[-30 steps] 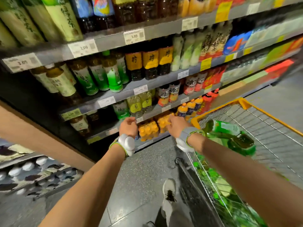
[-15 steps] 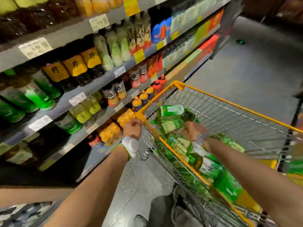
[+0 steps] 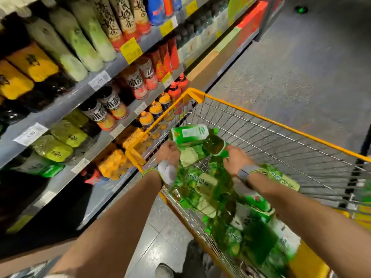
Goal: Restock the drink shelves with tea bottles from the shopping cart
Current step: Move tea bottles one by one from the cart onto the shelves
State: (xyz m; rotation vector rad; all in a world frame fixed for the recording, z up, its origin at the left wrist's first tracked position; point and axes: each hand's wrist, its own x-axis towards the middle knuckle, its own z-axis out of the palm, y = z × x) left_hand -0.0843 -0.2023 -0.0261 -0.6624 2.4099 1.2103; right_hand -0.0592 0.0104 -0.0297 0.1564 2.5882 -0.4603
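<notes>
Both hands reach into the yellow-rimmed shopping cart (image 3: 281, 125): the left hand (image 3: 168, 151) and right hand (image 3: 235, 157) each curl onto a green-labelled tea bottle (image 3: 198, 151) atop the heap. Shelf bottles (image 3: 136, 81) read 冰茶. The shelves (image 3: 80, 97) crowd the left; open floor (image 3: 301, 67) lies right.

grey drink shelves (image 3: 66, 103) run along the left, tiered, each edge carrying white and yellow price tags (image 3: 131, 50). bottles stand on them in rows: pale green and yellow-labelled ones high up, red-capped ones lower, orange packs (image 3: 113, 165) lowest. a yellow-rimmed wire shopping cart (image 3: 281, 125) stands on the grey floor (image 3: 301, 63), green tea bottles (image 3: 204, 187) heaped inside.
</notes>
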